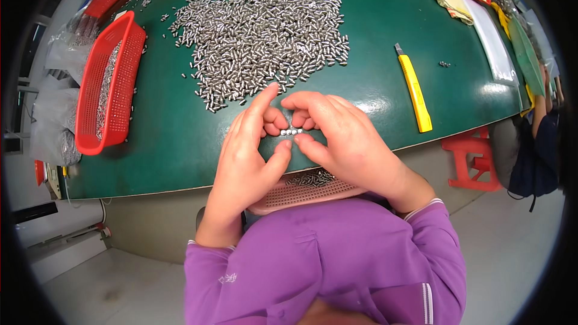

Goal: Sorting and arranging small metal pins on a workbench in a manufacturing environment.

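Just off the table's near edge of the pile, a short row of small metal pins [291, 132] sits between my two hands, round ends toward me. My left hand [245, 144] is curled at the row's left end, thumb and bent fingers close around it, one finger stretched forward. At the right end, my right hand [343, 132] closes thumb and fingertips on the row. Whether the pins rest on the tabletop or are lifted, I cannot tell. Beyond my fingers spreads a large pile of the same metal pins [271, 30].
A pink basket [307, 198] holding pins is at my lap under the table edge. On the green table [373, 84], a red basket [88, 93] with pins stands left, and a yellow utility knife [414, 93] lies right, blade out. A red stool [472, 162] stands beyond.
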